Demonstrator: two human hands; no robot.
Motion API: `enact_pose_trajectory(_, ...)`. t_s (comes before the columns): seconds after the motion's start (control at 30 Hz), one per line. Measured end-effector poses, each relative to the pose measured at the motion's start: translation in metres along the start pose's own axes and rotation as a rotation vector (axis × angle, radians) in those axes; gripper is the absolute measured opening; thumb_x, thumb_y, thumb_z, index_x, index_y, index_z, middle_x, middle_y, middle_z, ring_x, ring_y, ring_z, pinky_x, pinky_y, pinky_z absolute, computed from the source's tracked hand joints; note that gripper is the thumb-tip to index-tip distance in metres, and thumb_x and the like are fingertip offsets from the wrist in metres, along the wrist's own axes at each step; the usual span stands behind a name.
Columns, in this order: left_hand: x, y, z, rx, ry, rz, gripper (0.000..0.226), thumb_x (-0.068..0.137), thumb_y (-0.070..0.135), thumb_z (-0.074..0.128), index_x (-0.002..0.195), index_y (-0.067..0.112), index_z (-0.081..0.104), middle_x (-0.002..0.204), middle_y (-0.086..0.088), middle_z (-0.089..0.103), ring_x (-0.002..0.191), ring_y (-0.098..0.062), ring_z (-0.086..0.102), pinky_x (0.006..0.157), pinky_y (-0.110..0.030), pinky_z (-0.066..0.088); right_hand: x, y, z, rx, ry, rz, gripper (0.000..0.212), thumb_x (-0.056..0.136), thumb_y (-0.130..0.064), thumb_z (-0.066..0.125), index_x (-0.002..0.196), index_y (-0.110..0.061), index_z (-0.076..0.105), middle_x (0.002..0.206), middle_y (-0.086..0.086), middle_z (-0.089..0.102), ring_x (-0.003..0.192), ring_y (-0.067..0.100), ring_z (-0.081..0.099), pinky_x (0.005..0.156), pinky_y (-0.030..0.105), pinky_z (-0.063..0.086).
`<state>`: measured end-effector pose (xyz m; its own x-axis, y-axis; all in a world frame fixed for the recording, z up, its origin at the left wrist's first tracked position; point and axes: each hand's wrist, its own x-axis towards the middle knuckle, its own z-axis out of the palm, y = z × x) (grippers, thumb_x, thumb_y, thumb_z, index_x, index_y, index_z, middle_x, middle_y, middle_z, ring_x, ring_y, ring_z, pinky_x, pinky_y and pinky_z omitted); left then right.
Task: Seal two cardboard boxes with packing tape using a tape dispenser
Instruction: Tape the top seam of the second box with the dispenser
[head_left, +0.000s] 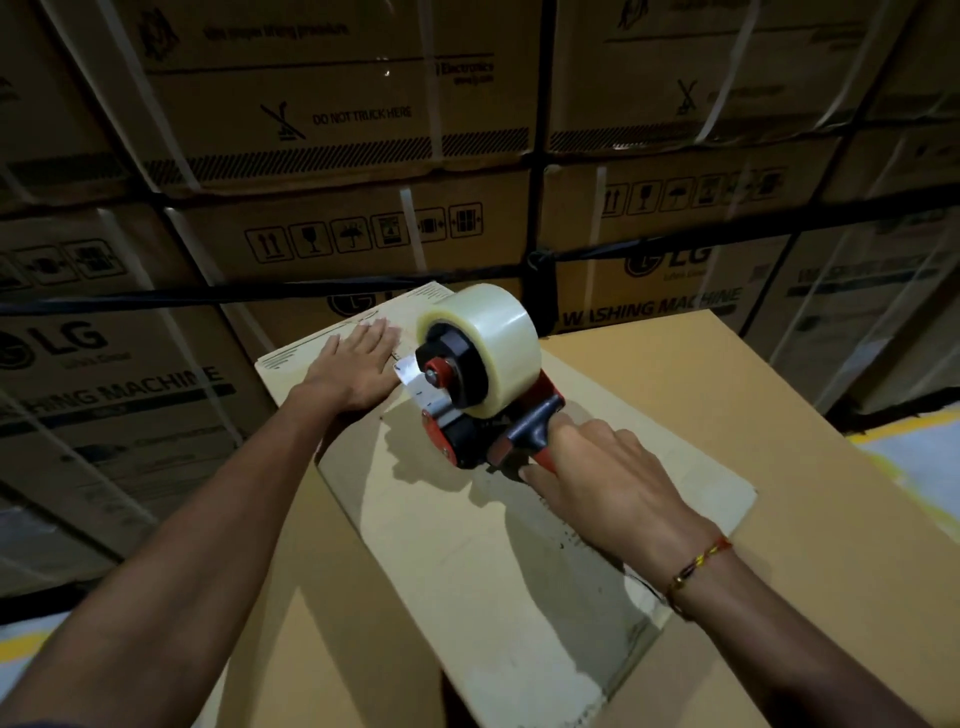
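A small cardboard box (457, 571) lies with its flaps closed on top of a larger cardboard box (753, 415). My right hand (608, 483) grips the handle of a red and black tape dispenser (467, 405), which carries a big roll of clear tape (488, 332) and sits on the small box's top near the centre seam. My left hand (353, 369) presses flat, fingers straight, on the far end of the small box, just left of the dispenser's front. A short piece of tape sticks out from the dispenser toward that hand.
A wall of stacked, strapped washing-machine cartons (337, 234) rises right behind the boxes. Floor with yellow marking (904, 447) shows at the right and at the lower left.
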<state>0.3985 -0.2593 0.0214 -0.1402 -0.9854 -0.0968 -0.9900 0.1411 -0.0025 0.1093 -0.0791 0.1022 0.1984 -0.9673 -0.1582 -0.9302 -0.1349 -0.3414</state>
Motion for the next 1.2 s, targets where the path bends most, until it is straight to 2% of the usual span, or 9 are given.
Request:
enact_pose_trajectory(0.07,-0.014,0.017,-0.002,-0.016,0.007,-0.011,0.072,0.103,0.040,0.037,0.161,0.020,-0.002,0.169,-0.004,-0.010,0.155,-0.022,-0.005,0.125,-0.044,0.001,-0.002,0.001,0.001,0.018,0.027,-0.015,0.029,0.102,-0.043,0.054,0.117,-0.018,0.048,0.098,0.004,0.050,0.088,0.028,0.045,0.073,0.039,0.043)
enact_pose_trajectory(0.13,-0.033,0.034,0.003,0.000,0.039,0.042,0.066,0.098,0.042,0.044,0.157,0.024,0.021,0.167,-0.008,0.010,0.151,-0.029,0.013,0.120,-0.042,0.015,0.000,0.003,0.001,0.042,0.032,-0.026,0.031,0.102,-0.043,0.054,0.120,-0.018,0.051,0.107,0.006,0.057,0.092,0.030,0.047,0.075,0.040,0.043)
enact_pose_trajectory(0.23,-0.062,0.052,0.011,0.151,0.087,0.153,0.052,0.090,0.050,0.030,0.139,0.039,0.043,0.154,-0.007,0.039,0.136,-0.030,0.032,0.108,-0.045,0.027,0.001,0.008,0.000,0.042,0.048,-0.049,0.031,0.101,-0.043,0.056,0.120,-0.018,0.053,0.115,0.009,0.060,0.104,0.035,0.054,0.079,0.041,0.045)
enact_pose_trajectory(0.37,-0.073,0.060,0.004,0.137,0.036,0.073,0.050,0.097,0.037,0.044,0.147,0.032,0.039,0.158,-0.006,0.032,0.139,-0.030,0.027,0.114,-0.047,0.020,0.001,0.012,-0.001,0.040,0.057,-0.086,0.031,0.101,-0.042,0.057,0.118,-0.017,0.054,0.116,0.008,0.059,0.103,0.032,0.053,0.079,0.040,0.044)
enact_pose_trajectory(0.6,-0.069,0.053,0.009,-0.022,0.032,0.017,0.045,0.101,0.049,0.036,0.143,0.032,0.044,0.155,-0.005,0.036,0.140,-0.028,0.030,0.115,-0.049,0.022,-0.010,0.015,-0.014,0.032,0.026,-0.120,0.015,0.101,-0.030,0.058,0.104,-0.015,0.055,0.112,0.007,0.055,0.092,0.026,0.045,0.077,0.037,0.040)
enact_pose_trajectory(0.9,-0.065,0.054,0.012,-0.022,-0.003,0.013,0.063,0.102,0.053,0.022,0.159,0.030,0.011,0.169,0.005,0.006,0.155,-0.019,0.004,0.122,-0.056,0.008,-0.051,0.035,-0.023,0.029,-0.040,-0.100,0.018,0.101,-0.030,0.056,0.086,-0.023,0.048,0.088,-0.004,0.047,0.072,0.014,0.046,0.056,0.029,0.034)
enact_pose_trajectory(1.0,-0.062,0.062,0.009,-0.015,-0.024,-0.010,0.061,0.105,0.051,0.019,0.160,0.031,0.001,0.169,0.007,-0.005,0.155,-0.019,-0.003,0.123,-0.054,0.003,-0.066,0.044,-0.023,0.039,-0.023,-0.084,0.014,0.101,-0.033,0.057,0.094,-0.023,0.050,0.095,0.000,0.052,0.081,0.022,0.049,0.064,0.034,0.038)
enact_pose_trajectory(1.1,-0.069,0.075,0.012,-0.020,-0.002,-0.003,0.062,0.103,0.048,0.022,0.160,0.026,0.008,0.169,-0.001,0.005,0.154,-0.026,0.005,0.122,-0.055,0.009,-0.069,0.047,-0.019,0.053,0.009,-0.085,0.013,0.100,-0.033,0.058,0.100,-0.021,0.055,0.100,0.002,0.056,0.084,0.025,0.049,0.069,0.036,0.041)
enact_pose_trajectory(1.2,-0.098,0.095,0.012,0.004,0.064,0.127,0.066,0.091,0.051,0.017,0.149,0.023,0.035,0.156,-0.010,0.034,0.139,-0.030,0.029,0.112,-0.050,0.024,-0.069,0.048,-0.017,0.063,0.000,-0.077,0.015,0.100,-0.034,0.059,0.099,-0.020,0.054,0.098,0.002,0.054,0.086,0.025,0.050,0.069,0.036,0.040)
